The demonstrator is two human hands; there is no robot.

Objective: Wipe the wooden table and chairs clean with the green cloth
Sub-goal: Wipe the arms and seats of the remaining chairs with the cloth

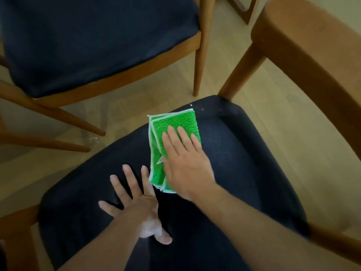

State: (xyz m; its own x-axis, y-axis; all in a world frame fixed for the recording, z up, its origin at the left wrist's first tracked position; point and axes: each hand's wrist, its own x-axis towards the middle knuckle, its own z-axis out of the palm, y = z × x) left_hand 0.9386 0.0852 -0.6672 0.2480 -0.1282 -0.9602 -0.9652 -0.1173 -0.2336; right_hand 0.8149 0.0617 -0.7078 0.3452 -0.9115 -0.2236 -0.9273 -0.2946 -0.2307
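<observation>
The right hand [183, 163], fingers flat, presses the folded green cloth [172, 132] onto the near chair's dark seat [244, 163]; its long axis runs away toward white crumbs [196, 107]. The left hand [136, 204] lies spread alongside.

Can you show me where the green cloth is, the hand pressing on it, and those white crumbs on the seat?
green cloth [175, 124]: head view, upper bare part beyond the fingers.
right hand [185, 163]: head view, back of the hand, flat on the cloth.
white crumbs [190, 105]: head view, speck near the seat's far edge.
</observation>
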